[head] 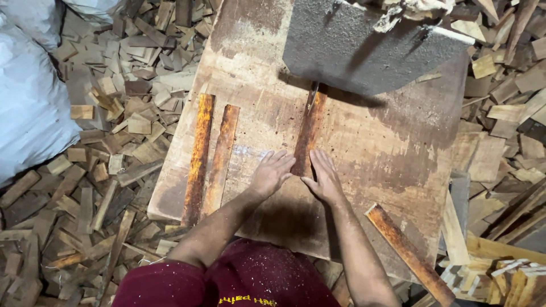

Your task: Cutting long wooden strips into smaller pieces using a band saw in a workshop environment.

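Leftmost, a white sack point(28, 96) lies against a floor strewn with wood offcuts point(114, 113). Next comes the worn wooden surface point(398, 148), its left part carrying two long rust-coloured wood strips: the outer strip point(199, 156) and, just beside it, the inner strip point(222, 156), both lying flat and running away from the person. Further right, the left hand point(272, 173) rests palm down, fingers spread flat, pressing the left edge of a third, darker wood strip point(309, 136); it is open rather than wrapped around anything. This middle strip lies flat near the centre of the surface, its far end reaching a thin blade point(312, 94) under a grey machine housing point(364, 45). On its other side the right hand point(323, 177) lies flat too, fingers extended against the strip's right edge. Lower right, another orange-tinted strip point(409, 256) sits diagonally at the surface's corner. Beyond it, more scrap pieces point(512, 102) pile up.
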